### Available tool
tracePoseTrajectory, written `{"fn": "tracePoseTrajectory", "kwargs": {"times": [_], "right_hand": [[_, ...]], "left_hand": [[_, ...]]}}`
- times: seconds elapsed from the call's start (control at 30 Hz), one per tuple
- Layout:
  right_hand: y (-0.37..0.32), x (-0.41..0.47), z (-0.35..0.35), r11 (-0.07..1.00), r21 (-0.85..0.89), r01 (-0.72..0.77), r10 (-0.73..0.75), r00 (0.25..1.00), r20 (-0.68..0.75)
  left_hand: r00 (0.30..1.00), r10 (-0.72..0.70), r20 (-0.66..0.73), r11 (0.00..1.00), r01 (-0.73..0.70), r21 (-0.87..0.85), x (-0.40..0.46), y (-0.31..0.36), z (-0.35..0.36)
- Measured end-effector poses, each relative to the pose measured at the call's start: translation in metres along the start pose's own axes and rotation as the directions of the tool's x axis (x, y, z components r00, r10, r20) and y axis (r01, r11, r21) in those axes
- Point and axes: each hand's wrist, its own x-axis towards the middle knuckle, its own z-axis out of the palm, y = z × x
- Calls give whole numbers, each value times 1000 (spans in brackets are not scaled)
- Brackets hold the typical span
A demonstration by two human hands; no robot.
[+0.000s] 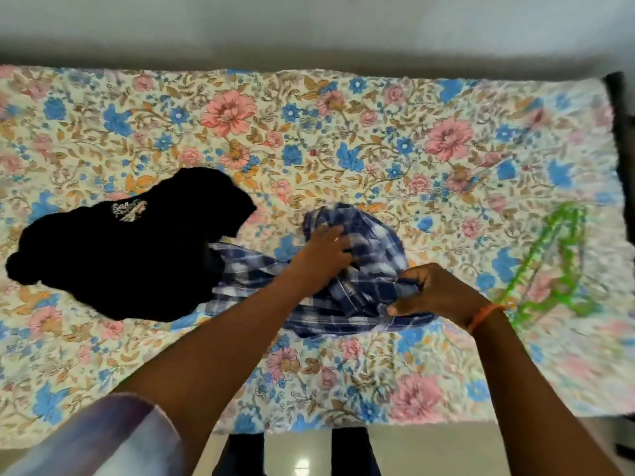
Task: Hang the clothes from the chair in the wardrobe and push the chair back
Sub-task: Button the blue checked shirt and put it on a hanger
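Head view: blue plaid shirt [347, 283] crumpled on floral bedsheet [343, 132]. Left hand [326, 250] rests on it, fingers spread. Right hand [436, 290] pinches its edge. Black garment [127, 249] just left, overlapping the shirt; white print blurred, unreadable. Green hanger [549, 262], possibly several, lies right.

Black garment [113, 255]: lying left on the bed, and it carries a small white printed logo [127, 210] near its far edge.
Logo lettering: script-like, two short lines, too blurred to read.
Anything else: no legible text, number or brand shows anywhere in view.
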Motion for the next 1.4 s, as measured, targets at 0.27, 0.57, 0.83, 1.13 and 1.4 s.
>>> {"fn": "tracePoseTrajectory", "kwargs": {"times": [0.27, 0.57, 0.83, 1.13, 1.4], "right_hand": [[2, -81, -73, 985, 135, 111, -76, 968, -241], [-52, -176, -119, 970, 89, 228, -188, 928, -321], [-124, -248, -136, 920, -67, 386, -357, 756, -549], [-212, -295, -55, 625, -650, 432, -746, 84, -661], [-253, -303, -7, 637, -733, 238, -743, -64, -666]], "left_hand": [[978, -85, 191, 848, 172, -502, 21, 69, -44], [951, -189, -244, 858, 39, -512, 24, 132, -170], [721, -432, -541, 799, 29, -600, 5, 165, -328], [637, -443, -631, 786, -62, -615, -33, 216, -459], [691, -119, -713, 972, -64, -224, -103, 207, -516]]}}
